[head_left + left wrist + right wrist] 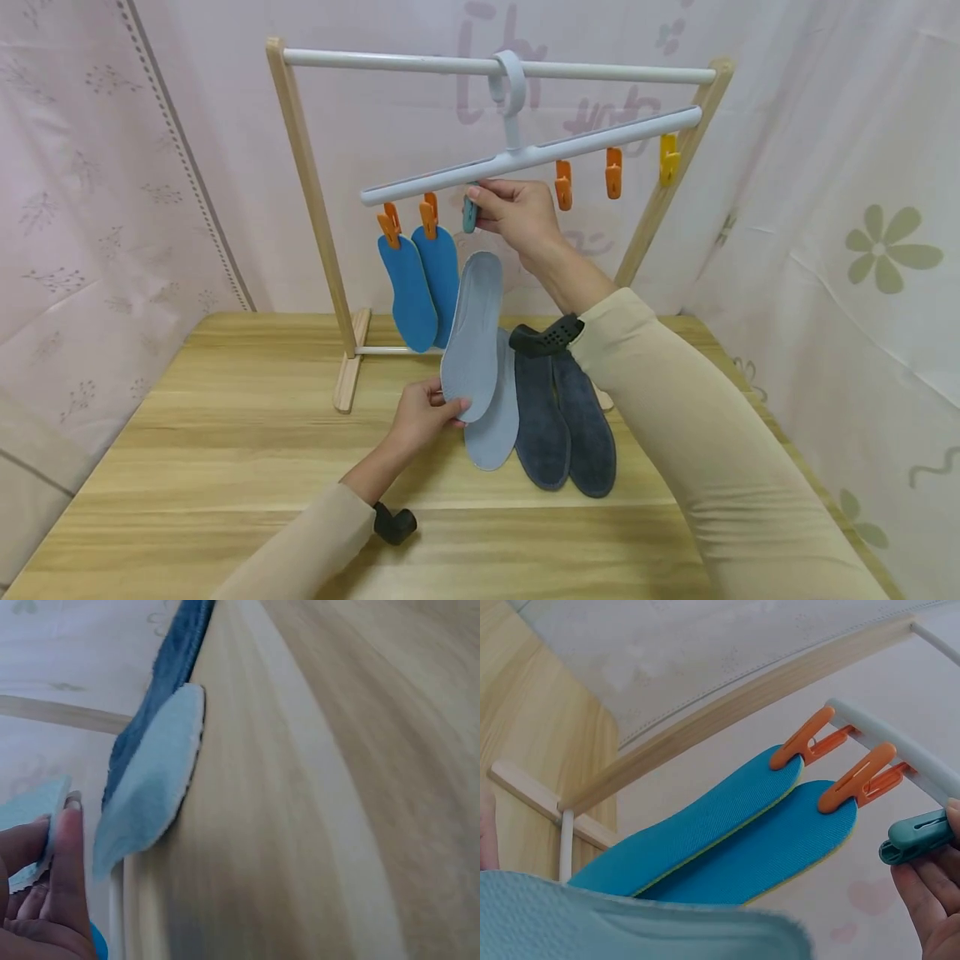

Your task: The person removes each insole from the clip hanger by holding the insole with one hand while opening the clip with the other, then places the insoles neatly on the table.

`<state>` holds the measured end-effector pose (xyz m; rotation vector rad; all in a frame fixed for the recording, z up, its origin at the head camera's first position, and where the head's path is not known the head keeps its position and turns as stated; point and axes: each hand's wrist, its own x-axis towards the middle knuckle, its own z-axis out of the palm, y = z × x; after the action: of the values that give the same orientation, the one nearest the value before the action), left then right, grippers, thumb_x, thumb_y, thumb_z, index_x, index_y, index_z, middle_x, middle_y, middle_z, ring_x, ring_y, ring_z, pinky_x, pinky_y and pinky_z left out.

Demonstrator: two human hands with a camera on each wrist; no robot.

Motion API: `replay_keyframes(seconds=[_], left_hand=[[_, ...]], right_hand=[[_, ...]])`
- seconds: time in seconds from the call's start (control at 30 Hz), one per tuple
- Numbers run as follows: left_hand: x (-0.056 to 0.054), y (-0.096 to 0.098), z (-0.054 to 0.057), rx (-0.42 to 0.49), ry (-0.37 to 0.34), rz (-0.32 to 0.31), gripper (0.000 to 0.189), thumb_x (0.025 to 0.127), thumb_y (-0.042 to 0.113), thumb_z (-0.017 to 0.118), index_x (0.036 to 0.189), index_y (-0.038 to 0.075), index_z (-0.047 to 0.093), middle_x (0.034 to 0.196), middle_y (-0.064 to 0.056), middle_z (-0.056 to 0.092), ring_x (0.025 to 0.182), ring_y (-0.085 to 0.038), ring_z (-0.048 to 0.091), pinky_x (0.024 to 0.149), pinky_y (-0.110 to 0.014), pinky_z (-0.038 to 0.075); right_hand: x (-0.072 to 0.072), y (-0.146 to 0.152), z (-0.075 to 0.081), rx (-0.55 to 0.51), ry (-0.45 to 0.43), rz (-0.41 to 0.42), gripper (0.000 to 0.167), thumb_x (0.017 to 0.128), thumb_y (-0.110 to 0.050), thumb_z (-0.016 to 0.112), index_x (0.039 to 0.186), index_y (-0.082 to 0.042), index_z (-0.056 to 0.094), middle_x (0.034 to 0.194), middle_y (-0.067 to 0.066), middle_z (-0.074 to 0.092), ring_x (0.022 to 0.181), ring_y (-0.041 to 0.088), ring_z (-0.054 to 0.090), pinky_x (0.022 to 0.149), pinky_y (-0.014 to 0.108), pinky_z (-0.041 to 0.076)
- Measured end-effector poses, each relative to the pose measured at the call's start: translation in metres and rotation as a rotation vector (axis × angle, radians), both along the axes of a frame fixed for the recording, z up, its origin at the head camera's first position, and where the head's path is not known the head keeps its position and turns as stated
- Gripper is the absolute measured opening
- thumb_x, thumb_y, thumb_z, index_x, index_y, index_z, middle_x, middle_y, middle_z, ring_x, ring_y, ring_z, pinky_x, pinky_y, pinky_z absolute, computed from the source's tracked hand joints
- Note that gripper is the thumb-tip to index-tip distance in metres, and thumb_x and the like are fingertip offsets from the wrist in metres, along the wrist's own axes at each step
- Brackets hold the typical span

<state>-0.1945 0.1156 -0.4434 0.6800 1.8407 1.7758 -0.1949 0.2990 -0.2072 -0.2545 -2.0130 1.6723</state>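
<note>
My left hand [420,417] pinches the lower end of a light grey insole [477,325], thumb on its face, and holds it upright above the table. Up at the white clip hanger [427,180], my right hand [525,218] pinches a teal clip [921,836] between thumb and fingers. The grey insole's top edge is a little below that clip, apart from it. Left of it, two blue insoles [409,296] hang from two orange clips [802,739]. A second grey insole [495,437] lies on the table behind the held one, beside two dark grey insoles [542,433].
The hanger hooks over the white bar [390,62] of a wooden rack [311,183] and tilts down to the left. On its right half hang two more orange clips [563,185] and a yellow clip [669,160]. The wooden table [225,433] carries the rack's feet.
</note>
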Motion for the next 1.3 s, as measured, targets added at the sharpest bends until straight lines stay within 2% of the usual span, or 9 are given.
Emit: replay_keyframes(seconds=[0.13, 0.4, 0.53, 0.83, 1.1, 1.3], left_hand=[[-0.002, -0.005, -0.006, -0.064, 0.016, -0.007, 0.026, 0.091, -0.005, 0.07, 0.116, -0.012, 0.067, 0.101, -0.028, 0.075, 0.072, -0.01, 0.07, 0.068, -0.033, 0.065], [-0.004, -0.018, -0.012, -0.159, 0.015, 0.029, 0.021, 0.09, -0.005, 0.07, 0.11, -0.012, 0.068, 0.091, -0.024, 0.075, 0.063, -0.01, 0.067, 0.061, -0.026, 0.062], [-0.005, -0.025, -0.014, -0.17, 0.012, 0.023, 0.023, 0.09, -0.006, 0.07, 0.111, -0.014, 0.066, 0.091, -0.025, 0.075, 0.063, -0.011, 0.067, 0.06, -0.028, 0.063], [-0.012, -0.037, -0.018, -0.204, -0.056, 0.04, 0.028, 0.09, -0.006, 0.07, 0.116, -0.014, 0.065, 0.094, -0.023, 0.075, 0.06, -0.01, 0.067, 0.061, -0.027, 0.063], [-0.013, -0.043, -0.021, -0.223, -0.067, -0.065, 0.029, 0.091, -0.003, 0.069, 0.116, -0.016, 0.062, 0.088, -0.017, 0.075, 0.064, -0.01, 0.069, 0.065, -0.029, 0.064], [-0.011, -0.042, -0.022, -0.236, -0.098, -0.114, 0.031, 0.093, -0.002, 0.068, 0.119, -0.017, 0.061, 0.088, -0.015, 0.075, 0.067, -0.01, 0.069, 0.065, -0.027, 0.063]], right_hand=[[0.0, -0.001, 0.0, 0.002, 0.004, 0.01, 0.036, 0.096, -0.019, 0.069, 0.128, -0.004, 0.07, 0.102, 0.007, 0.077, 0.095, 0.016, 0.077, 0.091, 0.034, 0.061], [0.0, -0.002, 0.001, 0.059, -0.032, 0.03, 0.043, 0.098, -0.022, 0.068, 0.138, -0.006, 0.063, 0.131, 0.011, 0.07, 0.113, 0.023, 0.072, 0.094, 0.029, 0.059], [0.001, -0.002, 0.0, 0.074, -0.03, 0.051, 0.044, 0.098, -0.021, 0.068, 0.138, -0.005, 0.062, 0.133, 0.013, 0.068, 0.118, 0.023, 0.069, 0.096, 0.029, 0.059], [0.0, -0.005, 0.001, 0.091, -0.01, 0.084, 0.045, 0.097, -0.022, 0.069, 0.139, -0.006, 0.062, 0.133, 0.014, 0.068, 0.12, 0.022, 0.068, 0.1, 0.034, 0.057], [0.002, -0.007, 0.001, 0.091, -0.043, 0.071, 0.047, 0.097, -0.023, 0.068, 0.141, -0.007, 0.06, 0.133, 0.013, 0.067, 0.121, 0.021, 0.067, 0.098, 0.031, 0.058], [0.003, -0.006, -0.001, 0.08, -0.04, 0.067, 0.047, 0.098, -0.022, 0.068, 0.141, -0.005, 0.059, 0.133, 0.014, 0.067, 0.12, 0.022, 0.067, 0.098, 0.031, 0.058]])
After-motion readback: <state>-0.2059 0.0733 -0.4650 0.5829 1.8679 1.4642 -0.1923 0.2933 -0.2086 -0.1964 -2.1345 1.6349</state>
